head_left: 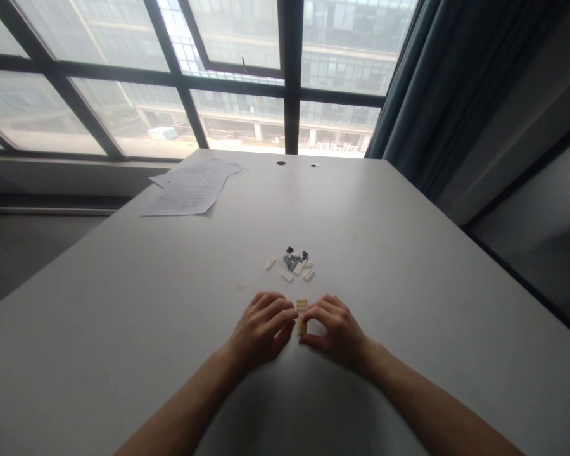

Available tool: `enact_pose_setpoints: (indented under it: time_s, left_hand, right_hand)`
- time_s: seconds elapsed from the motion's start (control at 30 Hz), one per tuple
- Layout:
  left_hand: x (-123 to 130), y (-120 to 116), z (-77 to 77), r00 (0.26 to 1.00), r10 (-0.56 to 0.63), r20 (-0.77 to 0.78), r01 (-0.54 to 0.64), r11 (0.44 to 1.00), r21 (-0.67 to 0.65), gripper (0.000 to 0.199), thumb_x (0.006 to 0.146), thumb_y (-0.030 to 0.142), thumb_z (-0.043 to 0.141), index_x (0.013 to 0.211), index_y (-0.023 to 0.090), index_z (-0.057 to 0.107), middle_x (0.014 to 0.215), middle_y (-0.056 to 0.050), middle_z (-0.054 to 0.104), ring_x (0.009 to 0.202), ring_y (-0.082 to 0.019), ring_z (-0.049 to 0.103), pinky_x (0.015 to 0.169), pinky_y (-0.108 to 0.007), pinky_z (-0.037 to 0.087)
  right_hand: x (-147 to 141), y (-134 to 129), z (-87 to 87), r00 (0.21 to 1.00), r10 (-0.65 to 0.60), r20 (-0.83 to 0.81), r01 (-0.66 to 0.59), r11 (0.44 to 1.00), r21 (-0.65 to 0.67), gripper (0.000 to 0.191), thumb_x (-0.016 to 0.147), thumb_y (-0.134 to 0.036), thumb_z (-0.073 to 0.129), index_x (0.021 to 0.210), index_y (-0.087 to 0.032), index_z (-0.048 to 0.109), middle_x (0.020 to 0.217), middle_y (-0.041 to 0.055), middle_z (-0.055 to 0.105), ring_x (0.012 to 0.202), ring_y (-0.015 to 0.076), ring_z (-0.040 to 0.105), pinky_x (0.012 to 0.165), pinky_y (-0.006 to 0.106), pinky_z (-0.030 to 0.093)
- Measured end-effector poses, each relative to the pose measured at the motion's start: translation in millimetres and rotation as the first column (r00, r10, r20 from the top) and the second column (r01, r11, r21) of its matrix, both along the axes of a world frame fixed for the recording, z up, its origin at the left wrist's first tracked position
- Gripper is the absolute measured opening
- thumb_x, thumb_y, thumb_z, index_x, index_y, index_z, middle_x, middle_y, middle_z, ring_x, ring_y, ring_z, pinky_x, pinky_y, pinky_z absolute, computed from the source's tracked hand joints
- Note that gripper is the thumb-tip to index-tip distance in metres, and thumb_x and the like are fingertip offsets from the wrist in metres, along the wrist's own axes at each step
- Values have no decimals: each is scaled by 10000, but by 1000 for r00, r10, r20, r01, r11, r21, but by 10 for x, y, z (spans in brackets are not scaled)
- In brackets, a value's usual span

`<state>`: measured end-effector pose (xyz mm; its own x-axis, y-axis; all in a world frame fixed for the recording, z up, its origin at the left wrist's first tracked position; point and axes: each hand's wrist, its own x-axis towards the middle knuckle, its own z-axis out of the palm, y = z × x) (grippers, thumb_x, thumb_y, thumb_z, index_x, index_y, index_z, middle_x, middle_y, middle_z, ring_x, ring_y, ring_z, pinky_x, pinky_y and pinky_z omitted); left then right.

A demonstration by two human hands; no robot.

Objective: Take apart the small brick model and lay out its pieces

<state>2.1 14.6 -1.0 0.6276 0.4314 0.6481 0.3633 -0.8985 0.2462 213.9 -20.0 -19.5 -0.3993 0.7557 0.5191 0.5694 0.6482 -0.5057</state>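
Hands [262,322] half-curled, right hand [335,324] pinching tan studded bricks [302,327]

Lines of print [183,195] on white papers [197,180], too small and blurred, no words legible

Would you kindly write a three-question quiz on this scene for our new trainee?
1. Multiple choice: What colour are the studded pieces between the left hand and the right hand?
A) Red
B) Pale yellow
C) Green

2. True or false: The printed papers lie on the right side of the table.

3. Fill the gap: Beyond the hands, the loose pieces are white, grey and ____.

Key:
1. B, pale yellow.
2. False; they lie toward the far left.
3. Black.
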Motion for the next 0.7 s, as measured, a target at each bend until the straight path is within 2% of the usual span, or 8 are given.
enact_pose_setpoints:
  time_s: [0.1, 0.3, 0.7]
  left_hand:
    - [3, 3, -1, 996, -47, -75, 47, 999, -6, 206, 770, 87, 522, 909, 205, 616, 885, -45, 654, 923, -197, 555, 808, -354, 438]
    - [23, 0, 5, 985, -63, -158, 55, 997, -53, 263, 739, 78, 499, 888, 223, 660, 880, -49, 640, 923, -208, 532, 806, -378, 429]
    - [20, 9, -5, 988, -7, -153, 0, 999, -45, 260, 725, 49, 516, 874, 219, 645, 884, -42, 644, 937, -205, 536, 823, -370, 429]
  right_hand:
    - [-4, -7, -11, 998, -17, 55, 18, 999, -30, 193, 766, -351, 733, 853, -216, 626, 874, 35, 697, 851, 215, 571, 812, 370, 441]
    - [-17, -14, 6, 995, -19, 100, 24, 999, -49, 152, 755, -306, 738, 851, -227, 650, 897, 24, 690, 874, 207, 565, 832, 365, 439]
    - [-27, -21, 61, 993, -22, 114, 21, 1000, 8, 198, 789, -293, 701, 972, -228, 659, 921, 47, 690, 864, 211, 571, 816, 377, 452]
